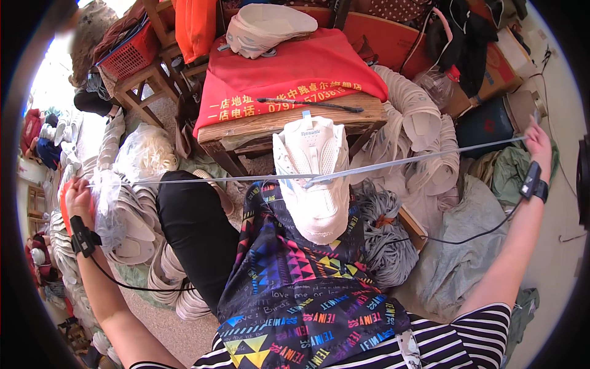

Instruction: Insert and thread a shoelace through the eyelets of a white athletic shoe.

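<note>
A white shoe upper (318, 215) with a mesh tongue rests toe toward me at my lap, before the small table. A light grey shoelace (424, 158) runs through its front, near the toe, and stretches out nearly straight to both sides. Far to the left, my left hand (80, 198) is closed on one end of it. My right hand (538, 146), raised higher at the far right, pinches the other end, whose tip sticks up above the fingers. Both arms are spread wide, and neither hand touches the upper.
A red cloth (276, 80) covers most of the wooden table (233, 134); a thin dark tool (310, 106) and another white upper (270, 29) lie on it. Bundled grey laces (393, 246) are right of my lap. Stacked uppers (418, 117) stand right of the table, others (132, 230) at left.
</note>
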Demonstrator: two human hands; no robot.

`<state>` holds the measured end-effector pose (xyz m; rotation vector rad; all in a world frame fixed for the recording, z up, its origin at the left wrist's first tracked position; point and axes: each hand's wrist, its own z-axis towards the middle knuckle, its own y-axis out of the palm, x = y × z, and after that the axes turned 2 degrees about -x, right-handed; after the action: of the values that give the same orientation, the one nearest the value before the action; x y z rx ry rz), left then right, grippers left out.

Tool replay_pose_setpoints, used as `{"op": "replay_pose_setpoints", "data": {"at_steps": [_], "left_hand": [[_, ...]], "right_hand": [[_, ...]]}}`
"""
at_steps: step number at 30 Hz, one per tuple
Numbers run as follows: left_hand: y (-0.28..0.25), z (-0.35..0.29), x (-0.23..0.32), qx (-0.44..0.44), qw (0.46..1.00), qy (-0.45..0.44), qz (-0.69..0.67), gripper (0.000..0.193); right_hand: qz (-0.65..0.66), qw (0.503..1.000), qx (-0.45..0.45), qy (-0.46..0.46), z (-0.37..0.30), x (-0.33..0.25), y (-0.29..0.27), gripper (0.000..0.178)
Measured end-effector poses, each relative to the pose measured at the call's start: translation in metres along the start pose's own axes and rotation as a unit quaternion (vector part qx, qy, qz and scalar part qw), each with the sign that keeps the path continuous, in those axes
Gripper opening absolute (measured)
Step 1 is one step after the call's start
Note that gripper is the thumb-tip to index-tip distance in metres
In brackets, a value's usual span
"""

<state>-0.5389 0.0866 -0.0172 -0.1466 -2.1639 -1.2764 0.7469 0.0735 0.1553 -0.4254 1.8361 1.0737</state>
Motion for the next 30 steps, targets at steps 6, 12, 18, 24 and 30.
{"op": "replay_pose_setpoints", "data": {"at_steps": [6,12,18,24,30], "left_hand": [[0.014,-0.063,-0.072,-0.034,0.94,0.177,0.289,0.017],[0.162,-0.185,-0.277,-0.286,0.661,0.231,0.654,0.031],[0.174,-0.257,-0.416,-0.386,0.834,-0.074,0.389,0.024],[0.167,-0.274,-0.45,-0.404,0.8,-0.149,0.417,0.025],[0.179,-0.297,-0.439,-0.384,0.747,-0.175,0.514,0.029]], "right_hand": [[-0.26,0.911,0.222,-0.23,-0.014,-0.01,-0.078,0.006],[-0.421,0.902,-0.092,-0.004,-0.163,0.234,0.113,0.024],[-0.308,0.889,-0.333,0.065,-0.264,0.352,0.206,0.022],[-0.404,0.844,-0.346,-0.063,-0.278,0.39,0.206,0.011],[-0.459,0.81,-0.355,-0.081,-0.282,0.384,0.21,0.008]]}}
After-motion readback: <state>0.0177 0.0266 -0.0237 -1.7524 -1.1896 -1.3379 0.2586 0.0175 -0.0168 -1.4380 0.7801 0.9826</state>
